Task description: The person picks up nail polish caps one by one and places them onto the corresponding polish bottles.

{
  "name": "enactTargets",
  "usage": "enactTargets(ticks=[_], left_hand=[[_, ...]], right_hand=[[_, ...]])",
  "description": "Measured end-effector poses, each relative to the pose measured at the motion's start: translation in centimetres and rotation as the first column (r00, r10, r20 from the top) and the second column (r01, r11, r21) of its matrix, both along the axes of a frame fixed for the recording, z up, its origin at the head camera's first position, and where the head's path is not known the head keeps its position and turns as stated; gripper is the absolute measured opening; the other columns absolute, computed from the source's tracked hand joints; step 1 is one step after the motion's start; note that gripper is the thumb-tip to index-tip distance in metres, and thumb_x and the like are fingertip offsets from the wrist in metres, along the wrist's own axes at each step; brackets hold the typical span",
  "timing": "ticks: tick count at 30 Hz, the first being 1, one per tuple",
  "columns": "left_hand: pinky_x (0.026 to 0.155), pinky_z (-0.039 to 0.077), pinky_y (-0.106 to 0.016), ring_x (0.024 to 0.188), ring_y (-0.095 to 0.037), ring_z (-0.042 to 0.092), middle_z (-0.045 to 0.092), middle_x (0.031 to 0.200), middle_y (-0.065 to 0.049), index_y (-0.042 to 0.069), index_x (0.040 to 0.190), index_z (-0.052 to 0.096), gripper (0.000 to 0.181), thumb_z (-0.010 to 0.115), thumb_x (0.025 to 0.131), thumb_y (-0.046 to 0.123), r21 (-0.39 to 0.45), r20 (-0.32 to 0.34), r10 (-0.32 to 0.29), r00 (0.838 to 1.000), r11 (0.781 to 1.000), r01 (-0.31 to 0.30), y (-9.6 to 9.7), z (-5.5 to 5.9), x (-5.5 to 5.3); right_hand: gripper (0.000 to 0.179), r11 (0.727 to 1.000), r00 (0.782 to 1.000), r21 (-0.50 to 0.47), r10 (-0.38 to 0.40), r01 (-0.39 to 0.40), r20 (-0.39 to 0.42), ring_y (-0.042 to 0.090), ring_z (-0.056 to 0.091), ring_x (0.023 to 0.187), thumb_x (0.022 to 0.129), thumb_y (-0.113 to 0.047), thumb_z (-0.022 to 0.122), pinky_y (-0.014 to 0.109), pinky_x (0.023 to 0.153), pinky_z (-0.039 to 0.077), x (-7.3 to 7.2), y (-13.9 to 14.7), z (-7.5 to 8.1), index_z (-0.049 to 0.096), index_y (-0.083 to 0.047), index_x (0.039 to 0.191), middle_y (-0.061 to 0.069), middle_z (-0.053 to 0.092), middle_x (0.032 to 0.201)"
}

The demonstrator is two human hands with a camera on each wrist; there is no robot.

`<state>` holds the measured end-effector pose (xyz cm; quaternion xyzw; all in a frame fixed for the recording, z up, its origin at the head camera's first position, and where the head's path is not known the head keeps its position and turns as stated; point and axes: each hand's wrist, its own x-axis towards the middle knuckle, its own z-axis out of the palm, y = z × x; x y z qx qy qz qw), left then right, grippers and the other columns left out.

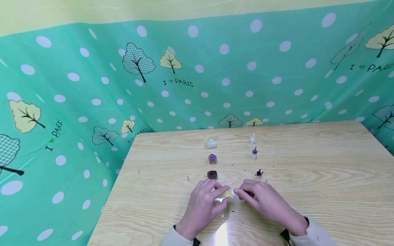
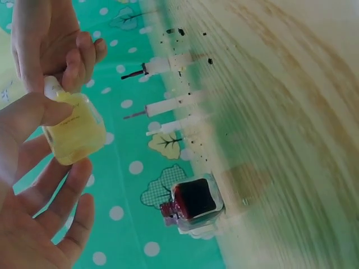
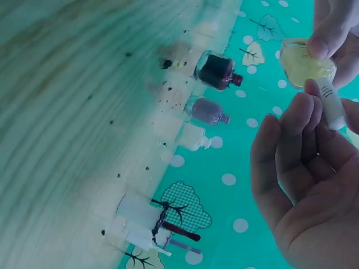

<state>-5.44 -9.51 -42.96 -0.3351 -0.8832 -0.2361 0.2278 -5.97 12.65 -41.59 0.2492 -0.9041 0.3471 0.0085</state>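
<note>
Across our wooden tabletop (image 1: 314,164), our left hand (image 1: 204,200) grips a yellow bottle (image 2: 77,133); our right hand (image 1: 264,198) pinches its cap (image 3: 331,105). Tilting could cause spills.

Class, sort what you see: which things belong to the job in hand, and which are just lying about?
Probably belongs to the job:
yellow nail polish bottle, held by the left hand
white cap, pinched by the right hand
uncapped dark red bottle, purple bottle and white bottle
three white brush caps, standing brush-up

Just lying about:
dark specks on the table
</note>
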Motion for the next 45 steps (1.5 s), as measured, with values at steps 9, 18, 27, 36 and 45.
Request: enactTargets(ticks=[9, 18, 27, 36, 45], left_hand=[[0.072, 0.045, -0.016, 0.078, -0.003, 0.055, 0.065, 0.09, 0.01, 0.018, 0.106, 0.076, 0.03, 0.082, 0.077, 0.021, -0.02, -0.006, 0.021, 1.0, 1.0, -0.021, -0.5, 0.0, -0.2], [0.07, 0.043, -0.014, 0.076, -0.002, 0.053, 0.065, 0.088, 0.01, 0.017, 0.104, 0.077, 0.03, 0.084, 0.075, 0.02, 0.028, 0.011, 0.011, 1.0, 1.0, -0.012, -0.3, -0.1, -0.1], [0.07, 0.044, -0.015, 0.076, -0.003, 0.054, 0.066, 0.088, 0.009, 0.016, 0.104, 0.077, 0.03, 0.085, 0.075, 0.019, 0.04, 0.007, 0.017, 1.0, 0.999, -0.017, -0.2, 0.0, -0.1], [0.068, 0.041, -0.013, 0.076, -0.003, 0.054, 0.066, 0.087, 0.009, 0.016, 0.103, 0.077, 0.03, 0.085, 0.074, 0.02, 0.047, -0.018, 0.017, 1.0, 0.999, -0.016, 0.0, 0.0, 0.0], [0.071, 0.043, -0.013, 0.08, -0.003, 0.056, 0.066, 0.089, 0.009, 0.017, 0.103, 0.077, 0.03, 0.086, 0.074, 0.02, 0.039, -0.021, 0.002, 1.0, 0.999, -0.002, 0.1, 0.2, 0.2]], right_hand=[[0.032, 0.998, 0.972, 0.001, 0.068, -0.07, -0.225, -0.007, 0.055, 0.076, 0.086, -0.022, 0.077, 0.019, 0.061, 0.052, 0.3, 0.8, -0.1, 0.069, -0.017, 0.117, -0.014, 0.067, 0.097], [0.032, 0.993, 0.906, -0.039, 0.083, -0.109, -0.414, 0.0, 0.065, 0.083, 0.08, -0.006, 0.079, 0.013, 0.071, 0.053, 0.1, 0.8, -0.3, 0.072, -0.019, 0.109, -0.014, 0.069, 0.1], [0.022, 0.996, 0.929, -0.051, 0.05, -0.074, -0.368, -0.007, 0.056, 0.077, 0.086, -0.013, 0.076, 0.015, 0.063, 0.05, 0.1, 0.6, -0.3, 0.071, -0.021, 0.106, -0.018, 0.067, 0.095], [0.008, 0.998, 0.948, -0.065, -0.025, 0.004, -0.316, -0.009, 0.052, 0.071, 0.09, -0.019, 0.073, 0.014, 0.06, 0.048, 0.2, 0.2, -0.6, 0.072, -0.023, 0.097, -0.02, 0.065, 0.088], [0.013, 0.995, 0.974, -0.066, -0.088, 0.076, -0.209, -0.009, 0.046, 0.065, 0.094, -0.025, 0.069, 0.015, 0.057, 0.044, 0.4, 0.0, -0.7, 0.071, -0.027, 0.082, -0.021, 0.062, 0.078]])
